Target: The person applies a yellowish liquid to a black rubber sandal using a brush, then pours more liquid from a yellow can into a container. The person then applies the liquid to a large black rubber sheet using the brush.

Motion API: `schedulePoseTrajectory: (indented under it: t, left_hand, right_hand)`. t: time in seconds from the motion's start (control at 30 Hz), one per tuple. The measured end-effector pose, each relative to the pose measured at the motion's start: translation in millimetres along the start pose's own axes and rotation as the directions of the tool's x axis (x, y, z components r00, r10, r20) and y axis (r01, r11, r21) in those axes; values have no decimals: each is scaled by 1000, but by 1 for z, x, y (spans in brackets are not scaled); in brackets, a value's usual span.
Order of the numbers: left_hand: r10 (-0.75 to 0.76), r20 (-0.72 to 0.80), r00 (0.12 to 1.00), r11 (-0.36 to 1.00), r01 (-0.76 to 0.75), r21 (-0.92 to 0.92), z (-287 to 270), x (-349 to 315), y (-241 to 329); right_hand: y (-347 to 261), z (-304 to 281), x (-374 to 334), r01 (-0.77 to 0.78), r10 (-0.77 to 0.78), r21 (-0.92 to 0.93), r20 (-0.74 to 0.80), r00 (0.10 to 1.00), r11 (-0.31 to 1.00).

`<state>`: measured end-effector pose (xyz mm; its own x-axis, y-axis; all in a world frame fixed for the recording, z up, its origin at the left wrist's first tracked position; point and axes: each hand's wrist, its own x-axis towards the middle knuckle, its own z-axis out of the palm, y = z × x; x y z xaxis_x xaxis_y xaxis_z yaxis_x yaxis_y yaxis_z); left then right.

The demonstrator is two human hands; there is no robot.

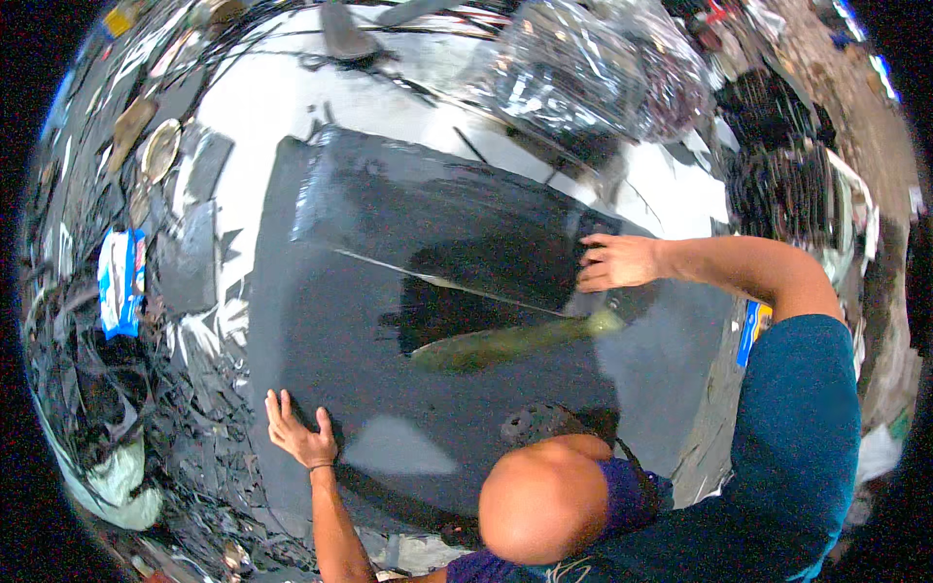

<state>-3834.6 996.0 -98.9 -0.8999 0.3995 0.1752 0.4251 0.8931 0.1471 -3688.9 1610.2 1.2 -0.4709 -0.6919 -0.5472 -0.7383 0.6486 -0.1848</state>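
Note:
A large dark grey sheet [330, 340] lies spread in front of me, with a smaller black piece [437, 316] on it. My left hand [303, 442] rests at the sheet's near left edge, its fingers apart and nothing in it. Fingers stretched, my right hand [617, 262] touches the right part of the sheet and holds nothing. Just below that hand lies a long, tapering green object [505, 345] with a pale right end; its kind I cannot make out. A thin, shiny straight strip [447, 284] slants across the black piece toward that end.
Black scraps [185, 428] are heaped at the left, beside a blue and white packet [121, 282]. Clear plastic wrapping [573, 73] sits at the far side. Dark stacked pieces [782, 194] stand at the far right. My bent knee [542, 500] is over the sheet's near edge.

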Motion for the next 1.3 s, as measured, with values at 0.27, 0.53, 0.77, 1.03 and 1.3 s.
schedulePoseTrajectory:
  t: [0.27,0.53,0.77,1.03,1.3]
  left_hand:
    - [22,63,998,999,-25,48,2,1,6]
    - [7,75,997,989,-17,145,6,-6,-1]
    - [7,43,999,995,-11,100,3,-5,1]
    - [-26,61,998,1000,26,1,1,-2,2]
    - [-43,73,996,999,44,-20,-4,3,-1]
  right_hand:
    - [-144,94,-152,-571,843,679,-135,520,461]
    - [-172,58,-158,-326,857,899,93,-507,-291]
    - [-162,104,-18,-525,764,585,289,-577,-618]
    - [-9,-11,127,-429,933,891,-16,-359,-149]
    - [85,-126,268,-398,991,916,-94,-91,50]
